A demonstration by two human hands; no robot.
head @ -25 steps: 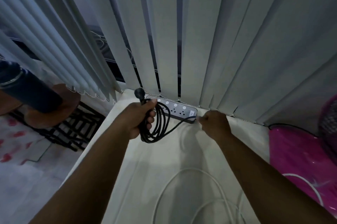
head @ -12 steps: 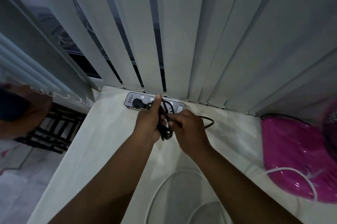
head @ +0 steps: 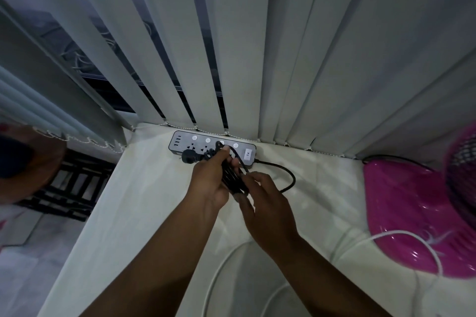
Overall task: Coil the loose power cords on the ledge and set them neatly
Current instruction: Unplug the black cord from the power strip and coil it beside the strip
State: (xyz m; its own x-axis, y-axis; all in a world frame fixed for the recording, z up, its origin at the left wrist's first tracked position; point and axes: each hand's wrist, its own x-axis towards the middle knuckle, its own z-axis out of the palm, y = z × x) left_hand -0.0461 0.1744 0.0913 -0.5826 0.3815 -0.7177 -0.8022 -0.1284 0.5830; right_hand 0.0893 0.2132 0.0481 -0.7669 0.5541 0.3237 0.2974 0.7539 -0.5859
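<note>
where both hands (head: pixel 239 187) meet, coiled black cord (head: pixel 233 180) clasped between them

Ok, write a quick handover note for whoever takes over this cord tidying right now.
Left hand: closed around the coiled black cord, plug sticking out to the left.
Right hand: fingers on the coil's lower end.
Power strip: on the ledge against the vertical blinds; one slack loop runs from its right end to the coil.
Done: most of the black cord is coiled.
Left: take up the slack, set the coil down, then coil the loose white cord near the pink fan.
</note>
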